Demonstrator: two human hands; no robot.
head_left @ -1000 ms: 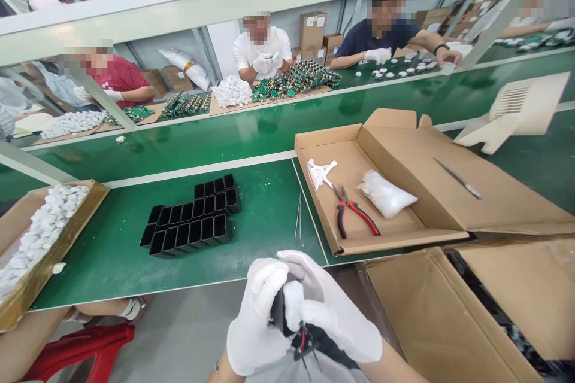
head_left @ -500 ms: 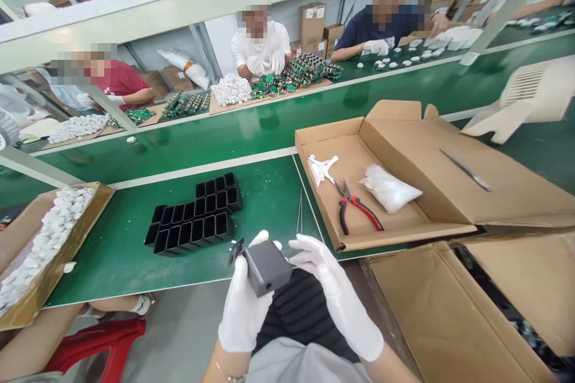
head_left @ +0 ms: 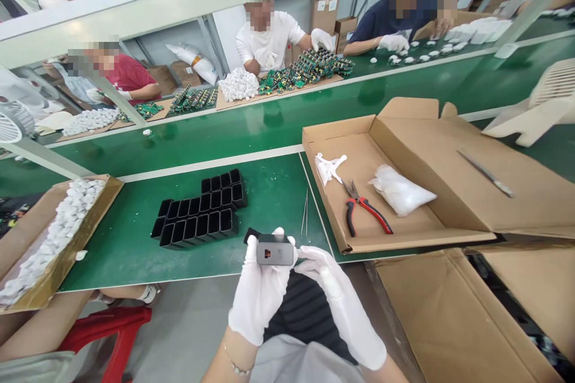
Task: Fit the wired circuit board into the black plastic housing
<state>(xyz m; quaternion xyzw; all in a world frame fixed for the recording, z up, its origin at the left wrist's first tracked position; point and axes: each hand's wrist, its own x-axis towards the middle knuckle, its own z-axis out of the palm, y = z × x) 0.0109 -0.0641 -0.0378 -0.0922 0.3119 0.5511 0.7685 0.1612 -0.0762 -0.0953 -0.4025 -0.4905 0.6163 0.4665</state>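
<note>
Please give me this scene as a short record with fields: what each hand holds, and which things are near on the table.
left hand: white glove, holds small black housing with its open end toward the camera
right hand: white glove, fingertips at the housing's right side
in front: block of empty black housings on green table
left: cardboard tray of white parts
right: open cardboard box with red-handled pliers and white bag

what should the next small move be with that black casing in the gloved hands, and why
Probably set the black casing down beside the row of black housings on the green mat: the left hand holds it up, end face toward the camera, just off the row, while the right hand only steadies it.
</note>
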